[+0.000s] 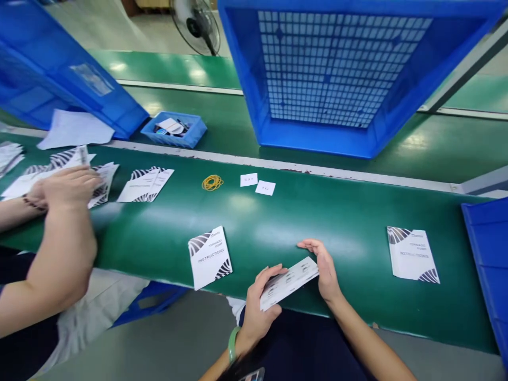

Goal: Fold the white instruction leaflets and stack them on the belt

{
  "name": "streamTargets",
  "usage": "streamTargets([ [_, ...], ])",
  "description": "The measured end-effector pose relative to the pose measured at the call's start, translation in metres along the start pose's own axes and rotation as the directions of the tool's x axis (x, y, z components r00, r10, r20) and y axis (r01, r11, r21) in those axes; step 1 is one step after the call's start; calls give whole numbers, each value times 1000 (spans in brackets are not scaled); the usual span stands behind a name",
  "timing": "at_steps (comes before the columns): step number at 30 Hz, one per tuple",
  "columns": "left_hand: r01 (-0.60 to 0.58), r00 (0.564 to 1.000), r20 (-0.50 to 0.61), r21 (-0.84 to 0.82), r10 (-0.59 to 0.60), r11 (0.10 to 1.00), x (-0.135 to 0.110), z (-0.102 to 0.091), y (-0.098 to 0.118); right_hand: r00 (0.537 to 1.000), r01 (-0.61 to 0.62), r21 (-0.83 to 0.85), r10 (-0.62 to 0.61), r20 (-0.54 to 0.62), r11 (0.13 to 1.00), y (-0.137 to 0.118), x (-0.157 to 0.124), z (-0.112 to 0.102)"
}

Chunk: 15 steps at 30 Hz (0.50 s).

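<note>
My left hand (260, 301), with a green bangle at the wrist, grips a white folded instruction leaflet (291, 280) printed with small drawings. My right hand (324, 269) is at the leaflet's right end, fingers stretched out and the palm side against or very near its edge; I cannot tell if it presses. Left of my hands lies an instruction booklet (210, 257) with black-striped corners. Another instruction booklet (413, 255) rests farther right on the green table (349, 211).
Two small paper slips (265, 188) and yellow rubber bands (212, 183) lie ahead. At left a co-worker's hands (67, 185) handle booklets beside a booklet stack (145, 185). Blue crates (317, 138) stand beyond, with a small blue basket (174, 129); another blue bin (486, 264) is at right.
</note>
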<state>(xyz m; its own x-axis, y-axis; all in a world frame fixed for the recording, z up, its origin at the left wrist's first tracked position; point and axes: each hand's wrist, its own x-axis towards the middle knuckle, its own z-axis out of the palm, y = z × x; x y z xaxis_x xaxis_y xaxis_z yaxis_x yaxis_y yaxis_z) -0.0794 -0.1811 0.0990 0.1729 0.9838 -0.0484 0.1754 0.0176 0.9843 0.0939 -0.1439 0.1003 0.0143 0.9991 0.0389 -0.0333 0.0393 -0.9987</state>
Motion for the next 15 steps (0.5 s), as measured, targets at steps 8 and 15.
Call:
streamTargets([
  [8,124,991,63,-98,-119,987,5,27,12,982,-114,-272,68,-174,955,-5,1,-2],
  [15,-218,960,225,226,167,949,21,-2,23,985,-165,-787,60,-162,595,-26,57,-88],
])
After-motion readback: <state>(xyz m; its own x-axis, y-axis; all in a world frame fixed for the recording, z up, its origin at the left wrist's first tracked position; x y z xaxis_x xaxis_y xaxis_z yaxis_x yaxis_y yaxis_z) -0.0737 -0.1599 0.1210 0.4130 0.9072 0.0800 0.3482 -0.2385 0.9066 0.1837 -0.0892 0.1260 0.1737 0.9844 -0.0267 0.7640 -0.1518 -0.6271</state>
